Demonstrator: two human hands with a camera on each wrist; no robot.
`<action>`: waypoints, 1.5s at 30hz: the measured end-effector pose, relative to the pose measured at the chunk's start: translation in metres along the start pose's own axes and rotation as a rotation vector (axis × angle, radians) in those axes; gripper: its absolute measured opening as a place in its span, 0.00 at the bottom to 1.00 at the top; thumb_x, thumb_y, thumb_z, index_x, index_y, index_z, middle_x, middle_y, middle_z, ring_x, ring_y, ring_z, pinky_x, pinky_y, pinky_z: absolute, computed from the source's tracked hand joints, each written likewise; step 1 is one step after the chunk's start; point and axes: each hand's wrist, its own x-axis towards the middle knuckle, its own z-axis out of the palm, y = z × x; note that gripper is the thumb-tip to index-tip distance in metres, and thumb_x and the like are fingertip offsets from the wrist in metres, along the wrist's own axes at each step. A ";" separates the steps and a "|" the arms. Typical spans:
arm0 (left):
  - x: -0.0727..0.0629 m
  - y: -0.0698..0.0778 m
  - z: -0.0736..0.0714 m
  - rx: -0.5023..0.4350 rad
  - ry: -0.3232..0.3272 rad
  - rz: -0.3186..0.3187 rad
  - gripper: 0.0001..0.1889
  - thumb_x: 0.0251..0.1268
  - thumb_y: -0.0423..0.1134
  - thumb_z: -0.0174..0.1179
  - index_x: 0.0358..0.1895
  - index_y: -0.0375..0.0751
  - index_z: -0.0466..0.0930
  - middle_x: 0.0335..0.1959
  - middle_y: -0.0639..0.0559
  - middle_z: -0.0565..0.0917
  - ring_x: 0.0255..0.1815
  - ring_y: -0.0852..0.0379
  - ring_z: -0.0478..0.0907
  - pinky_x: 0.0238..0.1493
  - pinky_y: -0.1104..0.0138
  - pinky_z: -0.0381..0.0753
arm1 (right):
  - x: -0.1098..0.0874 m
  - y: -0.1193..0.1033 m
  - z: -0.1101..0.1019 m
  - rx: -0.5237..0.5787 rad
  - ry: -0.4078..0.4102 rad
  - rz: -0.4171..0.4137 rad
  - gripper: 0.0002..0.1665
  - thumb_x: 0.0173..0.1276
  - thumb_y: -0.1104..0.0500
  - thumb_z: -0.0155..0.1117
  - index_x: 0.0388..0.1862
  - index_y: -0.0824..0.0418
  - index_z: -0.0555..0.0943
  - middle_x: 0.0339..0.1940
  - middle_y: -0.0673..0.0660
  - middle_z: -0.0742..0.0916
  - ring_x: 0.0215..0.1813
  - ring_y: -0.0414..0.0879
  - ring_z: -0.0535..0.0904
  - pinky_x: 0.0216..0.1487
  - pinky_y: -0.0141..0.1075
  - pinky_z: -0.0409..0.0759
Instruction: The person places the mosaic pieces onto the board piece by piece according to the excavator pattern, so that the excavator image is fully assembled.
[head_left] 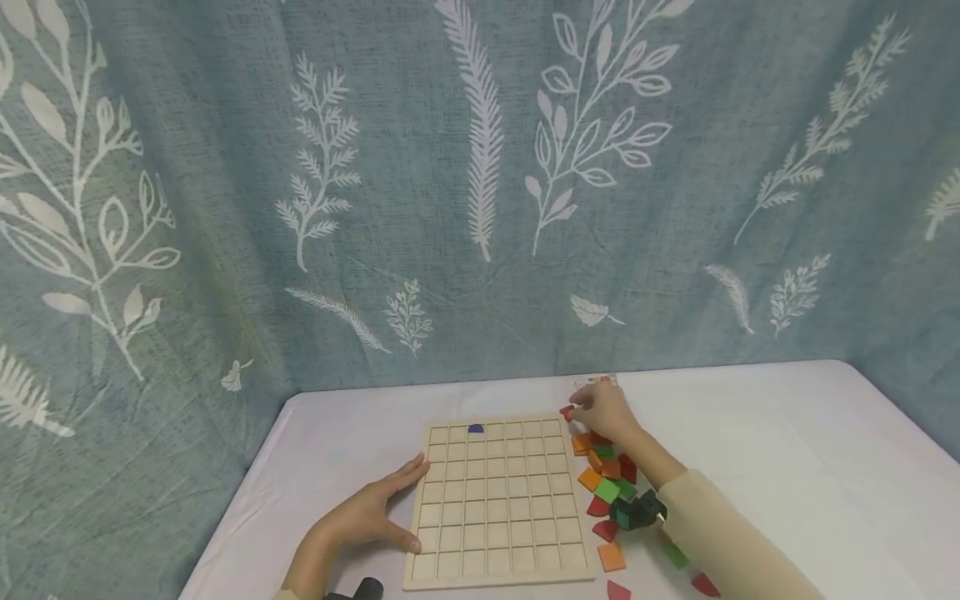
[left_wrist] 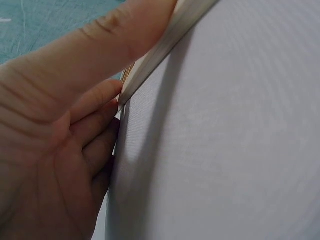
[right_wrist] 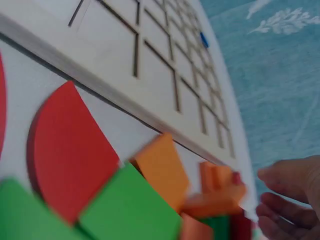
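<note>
My left hand (head_left: 367, 510) rests along the left edge of a pale wooden grid board (head_left: 491, 575), fingers stretched out and thumb apart. In the left wrist view the thumb (left_wrist: 100, 45) lies against the board's rim. My right hand (head_left: 606, 408) is beyond the board's far right corner, its fingertips right at a small red piece (head_left: 566, 412). The right wrist view shows its thumb (right_wrist: 285, 175) and fingers apart, with nothing visible between them. One dark blue piece (head_left: 476, 428) sits in the board's far row.
Orange, green and red flat pieces lie in a loose pile along the board's right side, among them a green square (head_left: 607, 490) and a red quarter-round piece (right_wrist: 72, 155). A printed card (head_left: 583, 382) lies partly behind the right hand. A patterned curtain (head_left: 480, 317) hangs behind the white-covered table (head_left: 750, 450).
</note>
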 end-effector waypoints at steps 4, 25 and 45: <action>-0.001 0.000 -0.001 0.009 0.001 0.008 0.57 0.28 0.47 0.75 0.69 0.35 0.56 0.73 0.39 0.49 0.72 0.34 0.44 0.67 0.42 0.46 | -0.009 -0.003 -0.015 -0.001 -0.067 0.042 0.09 0.55 0.62 0.68 0.34 0.66 0.85 0.29 0.57 0.86 0.32 0.48 0.80 0.33 0.39 0.81; -0.005 -0.003 -0.004 -0.008 -0.008 0.018 0.56 0.30 0.46 0.75 0.69 0.35 0.56 0.73 0.39 0.48 0.71 0.33 0.42 0.67 0.40 0.44 | -0.045 0.006 -0.021 -0.009 -0.144 0.048 0.14 0.51 0.64 0.71 0.39 0.66 0.84 0.31 0.54 0.86 0.30 0.42 0.76 0.32 0.33 0.80; 0.001 -0.002 -0.001 -0.007 -0.008 0.004 0.56 0.28 0.47 0.75 0.69 0.36 0.57 0.73 0.40 0.49 0.72 0.34 0.43 0.67 0.41 0.45 | -0.036 -0.016 0.001 0.106 -0.020 -0.091 0.16 0.54 0.64 0.70 0.42 0.67 0.84 0.37 0.59 0.87 0.36 0.48 0.84 0.37 0.38 0.83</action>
